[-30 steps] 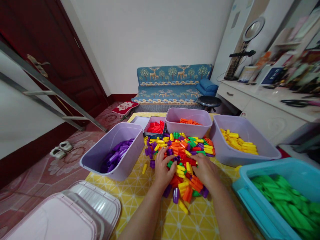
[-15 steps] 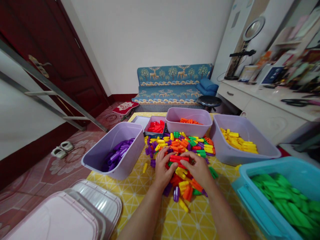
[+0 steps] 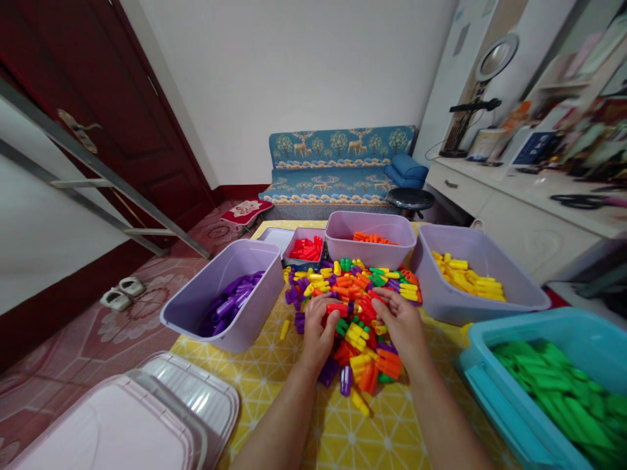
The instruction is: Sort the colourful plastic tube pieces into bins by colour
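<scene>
A mixed pile of bullet-shaped plastic toy pieces (image 3: 360,336) in red, orange, yellow, green and purple lies on the table between my hands. My left hand (image 3: 318,326) is closed, with a red plastic piece (image 3: 337,309) held between thumb and fingers above the pile's left side. On the right, my right hand (image 3: 400,321) has its thumb and fingers around another red piece (image 3: 375,297) at the pile. Part of that piece is hidden by the fingers.
Lilac bins hold purple pieces (image 3: 230,303), orange pieces (image 3: 372,237) and yellow pieces (image 3: 467,277). A small box (image 3: 304,264) holds red pieces; a turquoise bin (image 3: 529,326) at right holds green ones. Stacked lids (image 3: 196,398) lie at left front.
My hands have moved apart from where they met over red pieces. The left keeps a red piece; the right has shifted right and is at another red piece.
</scene>
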The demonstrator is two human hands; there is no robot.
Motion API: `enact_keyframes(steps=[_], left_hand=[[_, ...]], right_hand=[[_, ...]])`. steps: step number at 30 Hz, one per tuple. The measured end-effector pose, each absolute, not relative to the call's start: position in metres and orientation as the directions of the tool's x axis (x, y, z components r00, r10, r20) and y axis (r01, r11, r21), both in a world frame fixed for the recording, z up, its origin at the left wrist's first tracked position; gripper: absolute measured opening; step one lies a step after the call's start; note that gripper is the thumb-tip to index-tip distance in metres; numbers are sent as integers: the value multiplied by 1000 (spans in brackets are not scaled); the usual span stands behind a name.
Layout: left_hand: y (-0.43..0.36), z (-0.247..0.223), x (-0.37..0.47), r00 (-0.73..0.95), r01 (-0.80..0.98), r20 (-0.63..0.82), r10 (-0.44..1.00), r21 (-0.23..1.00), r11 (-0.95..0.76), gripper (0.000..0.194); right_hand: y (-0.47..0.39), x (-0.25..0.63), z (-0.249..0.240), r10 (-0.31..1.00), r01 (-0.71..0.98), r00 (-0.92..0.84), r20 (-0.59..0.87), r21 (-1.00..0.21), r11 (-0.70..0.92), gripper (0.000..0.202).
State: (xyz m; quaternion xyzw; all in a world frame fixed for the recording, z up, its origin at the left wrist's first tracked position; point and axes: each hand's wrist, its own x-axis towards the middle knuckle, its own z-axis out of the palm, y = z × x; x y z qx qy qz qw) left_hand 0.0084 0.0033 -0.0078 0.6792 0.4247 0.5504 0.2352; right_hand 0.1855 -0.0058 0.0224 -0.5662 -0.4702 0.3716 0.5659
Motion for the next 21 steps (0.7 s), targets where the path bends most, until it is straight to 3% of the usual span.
enact_keyframes(steps=[3, 8, 13, 21], left_hand=[[4, -9, 9, 44, 335, 545, 837, 782, -526, 23], [5, -13, 9, 11, 339, 531, 847, 795, -503, 39], [6, -17, 10, 16, 394, 575, 818, 748, -534, 25], [5, -14, 8, -9, 516, 655, 755, 650, -558, 25]], right_hand=[[-6, 183, 20, 983, 70, 182, 19, -998, 6, 44], [-5, 185, 20, 998, 213, 54, 35, -977, 23, 32], [-5, 190, 23, 998, 218, 47, 28, -976, 17, 32], [-8, 180, 24, 990, 4, 144, -5, -1000, -6, 36]])
